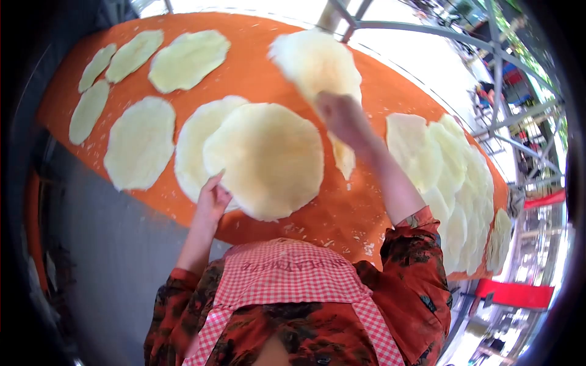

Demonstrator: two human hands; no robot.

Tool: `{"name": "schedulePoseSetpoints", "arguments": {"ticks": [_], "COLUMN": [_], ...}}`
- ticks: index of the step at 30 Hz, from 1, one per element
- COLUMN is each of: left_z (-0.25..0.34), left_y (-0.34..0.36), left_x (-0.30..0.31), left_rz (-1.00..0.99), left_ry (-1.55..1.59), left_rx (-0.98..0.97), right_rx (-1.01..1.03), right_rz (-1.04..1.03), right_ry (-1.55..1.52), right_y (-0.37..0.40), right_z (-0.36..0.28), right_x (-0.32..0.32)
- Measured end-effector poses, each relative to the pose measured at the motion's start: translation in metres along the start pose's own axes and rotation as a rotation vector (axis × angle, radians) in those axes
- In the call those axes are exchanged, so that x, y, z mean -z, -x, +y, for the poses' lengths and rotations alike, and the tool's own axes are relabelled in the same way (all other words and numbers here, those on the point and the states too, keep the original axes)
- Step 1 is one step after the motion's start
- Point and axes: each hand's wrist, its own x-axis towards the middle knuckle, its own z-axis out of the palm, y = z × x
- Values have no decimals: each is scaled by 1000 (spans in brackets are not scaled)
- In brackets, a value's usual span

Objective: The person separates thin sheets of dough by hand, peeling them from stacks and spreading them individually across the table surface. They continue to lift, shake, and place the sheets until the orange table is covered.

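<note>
Left hand [213,198], fingers pressed together, touches the large dough round [268,158] at the near edge of the table [256,73]; right hand [342,117] pinches a raised dough sheet [314,61].

Outdoor spot under hard daylight; the far side is blown out white. An orange-covered table [378,85] fills the middle, curved by the lens, with pale flecks along its near edge. Grey floor [116,256] lies near left, in shade. A grey metal frame [497,67] of crossing bars stands far right, green foliage [519,36] behind it. Low at near right is a red panel [516,294], with a red strip [543,199] above it.
</note>
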Motion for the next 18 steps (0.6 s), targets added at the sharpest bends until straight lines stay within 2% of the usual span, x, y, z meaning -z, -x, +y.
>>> {"name": "schedulePoseSetpoints", "arguments": {"ticks": [1,3,5,6,8,12,18], "left_z": [-1,-6,-8,-11,-1,1,-4], "left_y": [-4,-1,10,9,25,22,17], "left_x": [13,20,5,9,-6,0,2], "left_rz": [-90,-262,-285,-296,-182,-76,-68], "left_ry": [10,22,-105,-67,-168,-230,-226], "left_rx": [9,27,-12,-28,-52,-101,-126], "right_rx": [88,127,117,105,24,-137,-66], "right_rz": [-58,-255,-330,-360,-425,-520,-372], "right_ry": [-60,-62,-279,-381,-589,-770,-573], "right_y": [2,12,28,34,42,42,40], "right_z": [-27,-69,-92,-94,-82,-81,-74], "right_x": [-23,-79,-139,-164,-207,-212,-209]}}
